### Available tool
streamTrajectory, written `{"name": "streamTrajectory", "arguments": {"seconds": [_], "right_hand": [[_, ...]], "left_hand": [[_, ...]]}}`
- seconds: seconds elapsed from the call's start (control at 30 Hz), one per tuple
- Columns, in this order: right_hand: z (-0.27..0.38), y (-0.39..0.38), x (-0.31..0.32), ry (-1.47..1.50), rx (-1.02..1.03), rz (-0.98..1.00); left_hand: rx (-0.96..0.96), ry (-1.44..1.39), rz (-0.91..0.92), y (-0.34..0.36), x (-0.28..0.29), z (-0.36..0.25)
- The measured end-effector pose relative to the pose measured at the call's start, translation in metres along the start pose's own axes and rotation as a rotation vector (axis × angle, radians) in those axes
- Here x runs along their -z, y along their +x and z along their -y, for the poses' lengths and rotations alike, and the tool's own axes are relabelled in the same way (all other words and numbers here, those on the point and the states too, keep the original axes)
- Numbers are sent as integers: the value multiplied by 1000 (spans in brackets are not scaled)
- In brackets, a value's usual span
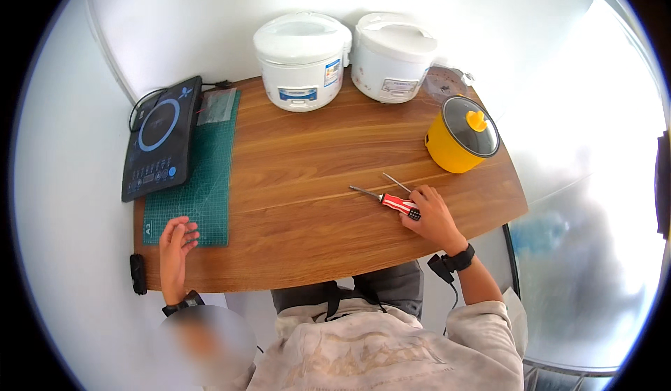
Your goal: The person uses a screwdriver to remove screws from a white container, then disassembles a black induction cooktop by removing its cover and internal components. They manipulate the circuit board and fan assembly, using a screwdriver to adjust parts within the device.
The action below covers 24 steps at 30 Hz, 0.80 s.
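R. hand (431,217) is on red-and-white-handled, metal-shafted screwdriver (398,203) at approx. 4 o'clock, brown wood-grain tabletop (300,202), thin metal rod (396,182) adj.; pinching or merely touching, can't tell. L. hand (176,247) hovers at 8 o'clock, fingers loosely spread, nr. green gridded cutting mat (200,195).

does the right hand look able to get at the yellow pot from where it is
Likely yes: the right hand is at the red-and-white screwdriver, the yellow pot stands nearby, farther from the person, and nothing visible stands between hand and pot.
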State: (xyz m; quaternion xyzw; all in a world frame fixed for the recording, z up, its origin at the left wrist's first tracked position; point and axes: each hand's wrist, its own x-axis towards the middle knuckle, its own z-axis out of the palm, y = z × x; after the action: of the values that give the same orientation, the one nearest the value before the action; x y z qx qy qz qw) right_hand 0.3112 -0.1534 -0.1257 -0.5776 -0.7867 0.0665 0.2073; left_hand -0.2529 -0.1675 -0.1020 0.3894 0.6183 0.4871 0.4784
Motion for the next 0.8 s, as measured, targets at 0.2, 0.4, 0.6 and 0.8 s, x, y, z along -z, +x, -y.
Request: {"name": "streamTrajectory", "arguments": {"seconds": [0.2,0.4,0.6,0.8], "right_hand": [[-35,-5,16,-90,-92,-27],[-57,-1,24,-194,-47,-100],[-54,-3,23,-229,-47,-152],[-41,-4,21,-260,-145,-141]], "left_hand": [[-30,-34,-19,4,4,1],[-22,-76,-58,9,5,6],[-54,-366,-137,38,53,34],[-4,-583,-175,54,69,19]]}}
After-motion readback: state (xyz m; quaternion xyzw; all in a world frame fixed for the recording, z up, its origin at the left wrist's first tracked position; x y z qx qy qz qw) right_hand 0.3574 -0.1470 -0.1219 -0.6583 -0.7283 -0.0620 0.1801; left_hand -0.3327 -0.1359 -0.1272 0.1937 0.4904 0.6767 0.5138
